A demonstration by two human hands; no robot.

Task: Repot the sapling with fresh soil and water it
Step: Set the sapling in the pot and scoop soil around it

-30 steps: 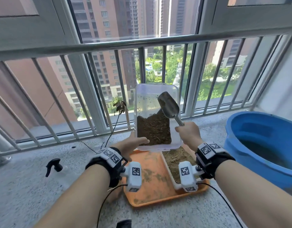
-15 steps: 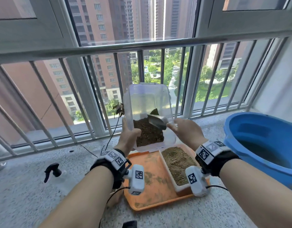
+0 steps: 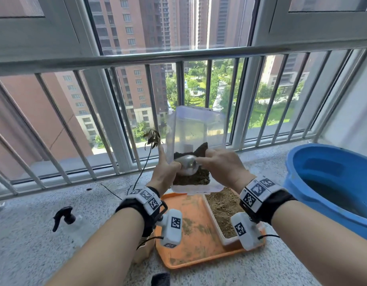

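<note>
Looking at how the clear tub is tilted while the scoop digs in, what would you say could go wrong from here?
1. The left hand alone holds the tilted clear plastic tub of dark soil; the scoop's push might make it slip or spill.
2. The right hand works the metal scoop above the orange tray; soil may scatter past it onto the stone ledge.
3. The thin, wilted sapling leans close behind the left hand and could be knocked.

My right hand (image 3: 221, 166) now has the metal scoop (image 3: 187, 166) sunk in the dark soil (image 3: 191, 176), no longer raised above it. My left hand (image 3: 165, 172) holds the clear box (image 3: 196, 131) tipped steeper, bottom toward me.
</note>
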